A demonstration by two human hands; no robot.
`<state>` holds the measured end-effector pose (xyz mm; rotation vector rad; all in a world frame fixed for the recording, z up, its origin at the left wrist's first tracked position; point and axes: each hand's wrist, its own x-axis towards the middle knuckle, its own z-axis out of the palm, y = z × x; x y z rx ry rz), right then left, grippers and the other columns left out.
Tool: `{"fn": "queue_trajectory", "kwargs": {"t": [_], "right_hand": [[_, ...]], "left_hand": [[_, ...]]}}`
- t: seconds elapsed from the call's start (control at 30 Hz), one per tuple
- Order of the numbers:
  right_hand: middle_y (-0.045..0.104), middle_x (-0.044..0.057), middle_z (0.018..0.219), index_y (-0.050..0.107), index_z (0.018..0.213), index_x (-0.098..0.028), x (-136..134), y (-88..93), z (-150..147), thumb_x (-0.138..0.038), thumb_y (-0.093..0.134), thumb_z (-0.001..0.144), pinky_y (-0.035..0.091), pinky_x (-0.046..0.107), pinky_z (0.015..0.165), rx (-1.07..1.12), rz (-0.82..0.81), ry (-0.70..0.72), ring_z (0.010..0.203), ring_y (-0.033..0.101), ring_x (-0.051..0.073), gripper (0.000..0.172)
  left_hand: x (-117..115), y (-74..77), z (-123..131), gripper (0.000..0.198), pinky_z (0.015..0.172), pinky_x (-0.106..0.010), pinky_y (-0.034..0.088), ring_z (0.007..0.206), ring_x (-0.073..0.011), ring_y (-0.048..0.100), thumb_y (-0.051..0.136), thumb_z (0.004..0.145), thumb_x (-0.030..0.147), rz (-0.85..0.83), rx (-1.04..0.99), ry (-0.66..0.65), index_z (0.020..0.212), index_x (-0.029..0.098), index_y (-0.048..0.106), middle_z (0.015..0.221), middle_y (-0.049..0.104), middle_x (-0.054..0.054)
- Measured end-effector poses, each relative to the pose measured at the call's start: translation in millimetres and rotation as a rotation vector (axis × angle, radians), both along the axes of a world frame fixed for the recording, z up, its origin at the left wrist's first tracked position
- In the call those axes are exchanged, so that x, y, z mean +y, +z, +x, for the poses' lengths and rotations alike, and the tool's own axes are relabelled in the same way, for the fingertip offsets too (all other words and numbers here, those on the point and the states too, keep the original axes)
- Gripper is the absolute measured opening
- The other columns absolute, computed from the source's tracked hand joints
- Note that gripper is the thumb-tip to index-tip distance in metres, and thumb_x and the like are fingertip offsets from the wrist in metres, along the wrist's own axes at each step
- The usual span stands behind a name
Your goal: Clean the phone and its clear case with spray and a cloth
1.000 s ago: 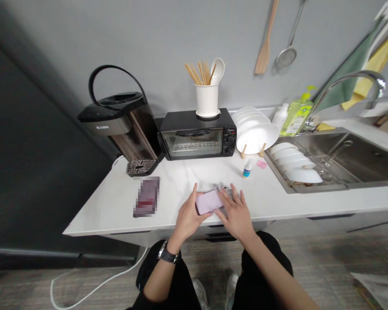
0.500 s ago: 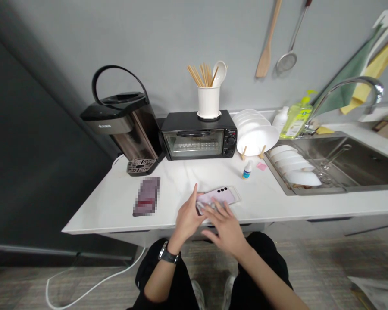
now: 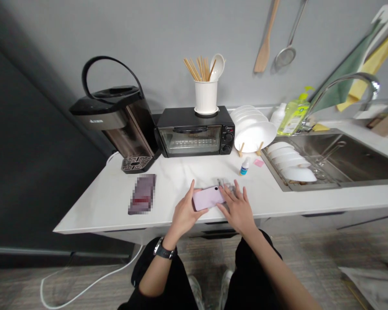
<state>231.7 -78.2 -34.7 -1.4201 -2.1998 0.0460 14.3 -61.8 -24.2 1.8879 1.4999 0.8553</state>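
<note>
The left hand point(image 3: 184, 214) closes around one end of a lilac phone point(image 3: 207, 198), thumb on top, bracing it low over the white countertop point(image 3: 116, 202) near the front edge. The right hand point(image 3: 238, 209) lies flat, fingers spread, holding nothing but pressing the other end down onto a clear piece point(image 3: 228, 186) (perhaps a case).

Both bare forearms reach forward and draw in toward each other. The left hand point(image 3: 184, 213) is curled in a grip, thumb raised along its far side. The right hand point(image 3: 239, 210), just beside it, lies palm down with its fingers spread.
</note>
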Motion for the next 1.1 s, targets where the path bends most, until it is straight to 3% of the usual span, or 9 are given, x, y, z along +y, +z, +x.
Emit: {"fn": "queue_trajectory", "kwargs": {"t": [0.17, 0.33, 0.5, 0.57, 0.67, 0.73, 0.83, 1.0, 1.1], "right_hand": [[0.049, 0.006, 0.160, 0.042, 0.159, -0.025, -3.1, -0.3, -7.8, -0.057, 0.055, 0.102, 0.025, 0.061, 0.126, -0.017, -0.038, 0.308, 0.158, 0.026, 0.032, 0.067], [0.046, 0.008, 0.162, 0.044, 0.158, -0.022, 4.2, -1.4, -3.7, -0.051, 0.051, 0.105, 0.015, 0.074, 0.123, 0.017, -0.002, -0.008, 0.159, 0.011, 0.043, 0.061], [0.046, 0.008, 0.162, 0.042, 0.159, -0.022, -0.4, 2.7, -17.9, -0.061, 0.054, 0.101, 0.023, 0.060, 0.127, -0.019, -0.038, 0.332, 0.157, 0.027, 0.033, 0.071], [0.048, 0.007, 0.161, 0.044, 0.158, -0.023, -3.2, 2.9, -14.1, -0.056, 0.053, 0.104, 0.022, 0.063, 0.126, -0.028, -0.031, 0.271, 0.157, 0.026, 0.034, 0.064], [0.047, 0.009, 0.161, 0.047, 0.157, -0.021, -1.8, 2.9, -10.5, -0.050, 0.052, 0.105, 0.019, 0.072, 0.123, 0.006, 0.001, 0.030, 0.158, 0.018, 0.041, 0.060], [0.045, 0.010, 0.162, 0.045, 0.157, -0.019, -1.5, 2.9, -13.4, -0.054, 0.055, 0.102, 0.021, 0.070, 0.124, 0.014, -0.007, 0.080, 0.158, 0.018, 0.041, 0.066], [0.045, 0.008, 0.162, 0.043, 0.159, -0.020, -3.8, 2.2, -12.3, -0.059, 0.055, 0.101, 0.024, 0.061, 0.127, -0.018, -0.052, 0.299, 0.157, 0.027, 0.033, 0.070], [0.048, 0.008, 0.160, 0.039, 0.161, -0.023, -2.2, 2.7, -10.7, -0.048, 0.050, 0.106, 0.019, 0.070, 0.124, 0.003, -0.031, 0.038, 0.158, 0.020, 0.038, 0.061], [0.046, 0.011, 0.161, 0.029, 0.165, -0.017, -6.5, 5.3, -29.2, -0.051, 0.050, 0.105, 0.021, 0.063, 0.127, 0.024, -0.066, 0.234, 0.159, 0.022, 0.034, 0.071]], "left_hand": [[0.2, 1.2, -0.6, 0.107, 0.106, -0.038, 0.049, 0.125, -0.0248, 0.065, 0.076, 0.085, 0.029, -0.028, 0.005, -0.001, 0.167, 0.032, 0.007, 0.147, 0.061, -0.005], [1.9, -0.3, -2.7, 0.113, 0.108, -0.038, 0.048, 0.128, -0.0245, 0.063, 0.080, 0.082, 0.033, -0.022, -0.017, -0.014, 0.167, 0.033, 0.005, 0.146, 0.062, -0.003], [1.2, 1.1, -3.5, 0.108, 0.105, -0.037, 0.049, 0.127, -0.0259, 0.064, 0.075, 0.084, 0.027, -0.058, -0.018, 0.002, 0.168, 0.032, 0.007, 0.150, 0.059, -0.005], [0.6, 1.4, -2.6, 0.109, 0.106, -0.038, 0.049, 0.126, -0.0250, 0.064, 0.076, 0.084, 0.027, -0.041, -0.035, -0.013, 0.168, 0.032, 0.005, 0.148, 0.061, -0.004], [0.4, 0.9, -1.6, 0.114, 0.108, -0.039, 0.048, 0.128, -0.0256, 0.063, 0.080, 0.082, 0.030, -0.020, -0.032, -0.016, 0.167, 0.033, 0.005, 0.145, 0.062, -0.004], [0.6, 0.2, -1.6, 0.112, 0.108, -0.041, 0.047, 0.130, -0.0268, 0.062, 0.080, 0.082, 0.029, -0.023, -0.015, 0.000, 0.167, 0.032, 0.008, 0.147, 0.061, -0.005], [0.8, -1.3, -1.8, 0.109, 0.108, -0.040, 0.048, 0.128, -0.0259, 0.063, 0.077, 0.084, 0.028, -0.020, -0.019, 0.005, 0.168, 0.032, 0.007, 0.147, 0.061, -0.005], [1.9, -5.0, -2.9, 0.115, 0.107, -0.040, 0.048, 0.128, -0.0269, 0.063, 0.081, 0.081, 0.031, -0.007, -0.010, -0.007, 0.167, 0.033, 0.005, 0.146, 0.062, -0.004], [1.9, -5.8, -4.6, 0.109, 0.105, -0.039, 0.050, 0.125, -0.0264, 0.065, 0.074, 0.084, 0.024, -0.030, 0.005, -0.005, 0.168, 0.032, 0.005, 0.148, 0.061, -0.005]]}}
